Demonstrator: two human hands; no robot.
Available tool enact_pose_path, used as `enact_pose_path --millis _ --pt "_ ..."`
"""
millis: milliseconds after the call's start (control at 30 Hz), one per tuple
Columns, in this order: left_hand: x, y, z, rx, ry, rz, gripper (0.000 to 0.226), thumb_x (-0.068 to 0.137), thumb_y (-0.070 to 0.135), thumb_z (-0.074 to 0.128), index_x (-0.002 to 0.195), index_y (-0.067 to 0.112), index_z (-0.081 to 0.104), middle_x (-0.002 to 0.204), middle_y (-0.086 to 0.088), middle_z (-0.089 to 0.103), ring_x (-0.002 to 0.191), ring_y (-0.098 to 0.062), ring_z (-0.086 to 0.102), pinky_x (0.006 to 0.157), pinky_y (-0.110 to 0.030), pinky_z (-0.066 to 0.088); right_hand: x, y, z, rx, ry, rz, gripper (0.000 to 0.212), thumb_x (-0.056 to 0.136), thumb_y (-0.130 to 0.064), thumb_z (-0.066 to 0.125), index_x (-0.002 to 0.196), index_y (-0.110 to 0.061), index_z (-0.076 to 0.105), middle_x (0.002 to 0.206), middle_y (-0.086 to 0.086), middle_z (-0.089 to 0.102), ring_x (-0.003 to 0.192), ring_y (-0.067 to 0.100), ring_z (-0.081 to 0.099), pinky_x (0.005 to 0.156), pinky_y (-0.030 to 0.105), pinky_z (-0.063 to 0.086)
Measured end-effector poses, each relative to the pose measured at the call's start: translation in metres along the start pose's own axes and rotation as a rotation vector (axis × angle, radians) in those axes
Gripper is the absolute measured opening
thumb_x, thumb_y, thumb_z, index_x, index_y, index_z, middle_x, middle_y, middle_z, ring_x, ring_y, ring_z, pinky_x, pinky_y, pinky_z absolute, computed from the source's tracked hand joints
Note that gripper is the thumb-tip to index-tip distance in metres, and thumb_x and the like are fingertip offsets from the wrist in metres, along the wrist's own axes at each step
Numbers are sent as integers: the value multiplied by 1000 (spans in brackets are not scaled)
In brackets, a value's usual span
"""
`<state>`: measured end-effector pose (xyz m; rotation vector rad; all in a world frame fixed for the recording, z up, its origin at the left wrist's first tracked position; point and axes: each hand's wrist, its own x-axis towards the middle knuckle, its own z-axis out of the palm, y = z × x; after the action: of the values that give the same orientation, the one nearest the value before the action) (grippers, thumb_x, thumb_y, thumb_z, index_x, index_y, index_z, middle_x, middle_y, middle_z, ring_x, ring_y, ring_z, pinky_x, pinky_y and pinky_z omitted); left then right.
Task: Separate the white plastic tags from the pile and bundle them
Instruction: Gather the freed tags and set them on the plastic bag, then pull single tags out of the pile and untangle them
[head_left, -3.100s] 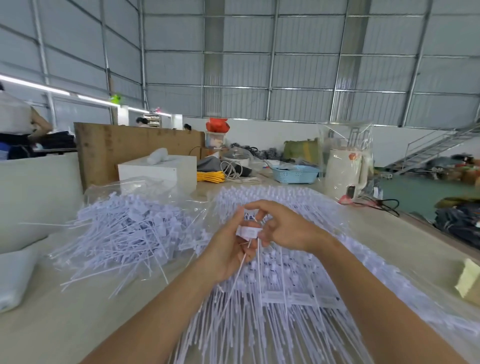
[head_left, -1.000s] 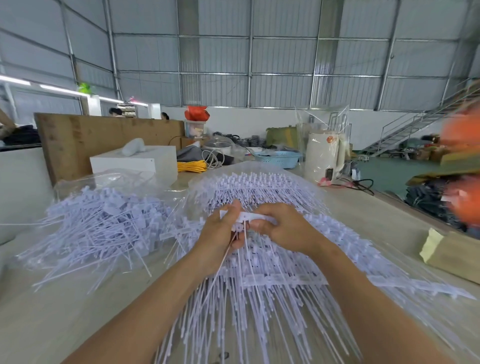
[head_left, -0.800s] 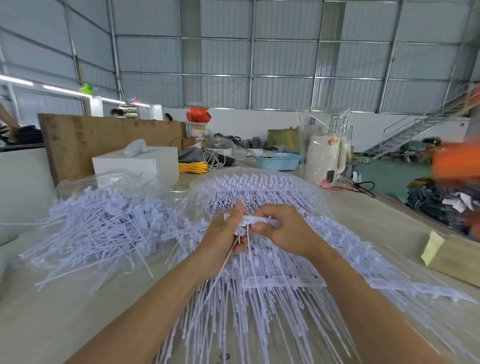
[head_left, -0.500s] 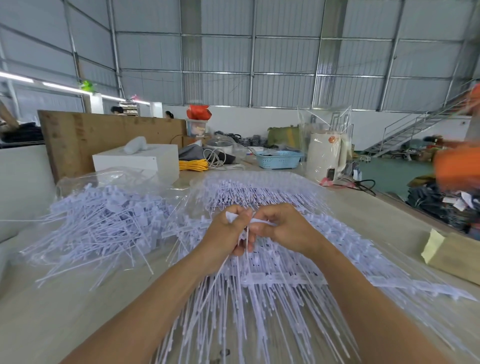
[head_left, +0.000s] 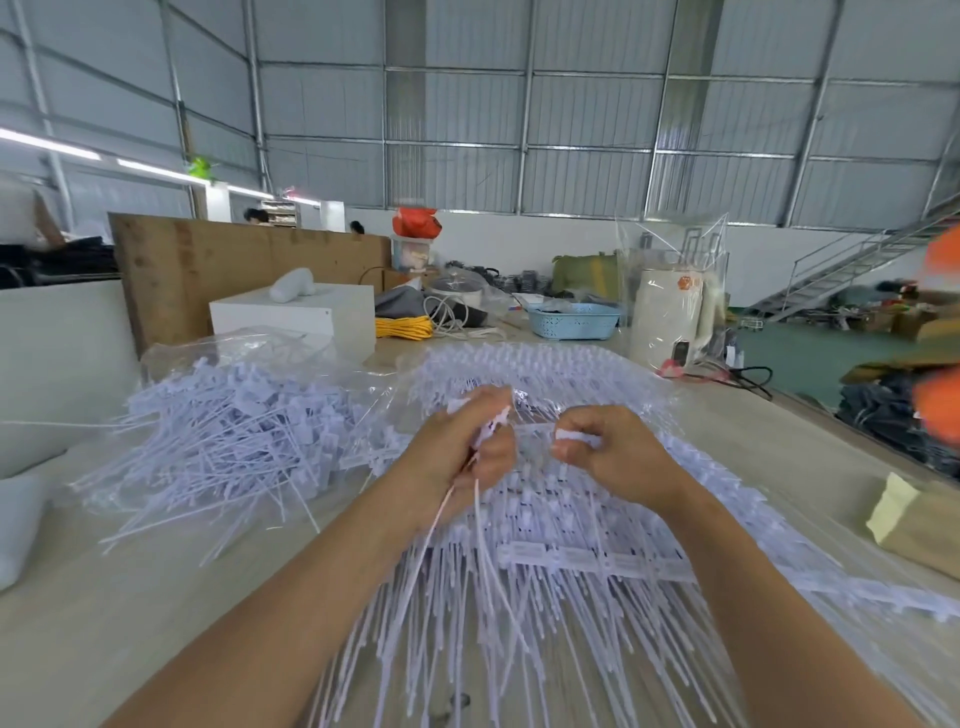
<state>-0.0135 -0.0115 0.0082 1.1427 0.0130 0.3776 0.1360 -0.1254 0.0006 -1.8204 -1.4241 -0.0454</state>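
Blue basket (head_left: 574, 321): perforated plastic, rectangular, at the far end of the table; contents not discernible.
Clear bag, left (head_left: 228, 347): thin, crinkled film lying open behind and partly over the loose tags.
Clear bag, right (head_left: 670, 270): glossy film standing around a cream-coloured kettle (head_left: 670, 312).
White box (head_left: 296, 317): plain, square-edged, behind the left bag; a rounded white wrapped item lies on its top.
Yellow cord (head_left: 404, 327): coiled, just right of the white box.
Loose tags (head_left: 218, 436): heap of single white plastic tags on the left of the table, thin straight tails crossing at all angles, small flat heads.
Joined tags (head_left: 587, 561): large spread of white tags in strips, heads linked in rows, tails fanning toward the viewer; lies centre and right, under both hands.
Left hand (head_left: 462, 447): fingers curled, gripping a small bunch of tags (head_left: 467, 519) at the heads; their long tails hang down below the palm.
Right hand (head_left: 608, 452): thumb and fingertips pinching a white tag head (head_left: 569, 439), just beside the left hand, with a narrow gap between the two.
Table (head_left: 130, 597): pale, smooth, matte surface.
Wooden board (head_left: 234, 265): brown, rough-faced, upright behind the white box.
Tan block (head_left: 914, 519): yellowish face, at the right table edge.
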Motion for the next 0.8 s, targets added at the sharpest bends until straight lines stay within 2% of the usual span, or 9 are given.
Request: enact_pose_path --millis 100,167,233,367,467,567,667,733,800 --pt "-3 30 -11 -467 -63 115 16 82 25 54 79 13 44 49 4 42 34 -3 37 32 -9 26 0 7 6 10 45 16 38 84 -5 66 54 -23 51 58 -4 48 59 14 44 65 29 37" --pt "-6 60 -35 -721 -104 149 13 80 13 58 76 6 49 56 0 45 38 -6 38 35 -10 28 0 10 12 -34 7 16 37 85 -6 65 54 -19 49 61 2 51 61 19 45 64 29 38" --pt "-9 86 -66 -690 -9 96 11 73 1 59 74 3 48 58 -3 45 38 -6 36 34 -12 29 1 11 18 -86 -42 -5 38 87 -8 64 55 -21 49 61 1 52 60 21 46 64 30 38" --pt "-8 109 -132 72 539 -141 15 94 -1 34 84 3 43 69 -11 49 35 -9 41 30 -11 28 4 9 24 -102 -83 -8 47 87 -11 65 52 -37 46 59 -8 52 60 10 49 65 29 37" --pt "-2 109 -172 813 793 -256 14 92 -8 42 97 0 51 72 -14 51 49 -19 45 32 -14 30 4 6 25 -156 -104 -17 38 89 -15 63 59 -35 50 66 -6 56 65 10 53 67 28 40" --pt "10 108 -195 1431 751 -282 28 87 -7 48 111 2 59 90 -12 60 64 -20 54 44 -18 44 5 1 22 -176 -97 -16 31 89 -18 62 64 -33 54 70 -4 60 71 15 56 71 34 45" --pt "26 105 -206 1849 702 -309 42 92 5 44 134 10 46 133 -12 50 115 -27 52 92 -28 46 4 -4 21 -210 -82 -6 26 88 -23 64 65 -31 56 70 -1 62 72 19 57 71 36 46" --pt "34 102 -213 2084 725 -333 48 96 19 41 143 14 33 135 -18 44 124 -33 43 100 -41 42 4 -5 21 -207 -68 -5 22 87 -23 65 66 -27 60 69 -1 63 69 17 58 68 33 45" --pt "38 97 -218 2158 740 -408 58 98 43 36 148 19 21 139 -23 36 128 -40 35 103 -47 35 3 -6 20 -198 -57 -13 25 86 -23 67 62 -28 59 64 -4 61 63 13 56 65 29 43"
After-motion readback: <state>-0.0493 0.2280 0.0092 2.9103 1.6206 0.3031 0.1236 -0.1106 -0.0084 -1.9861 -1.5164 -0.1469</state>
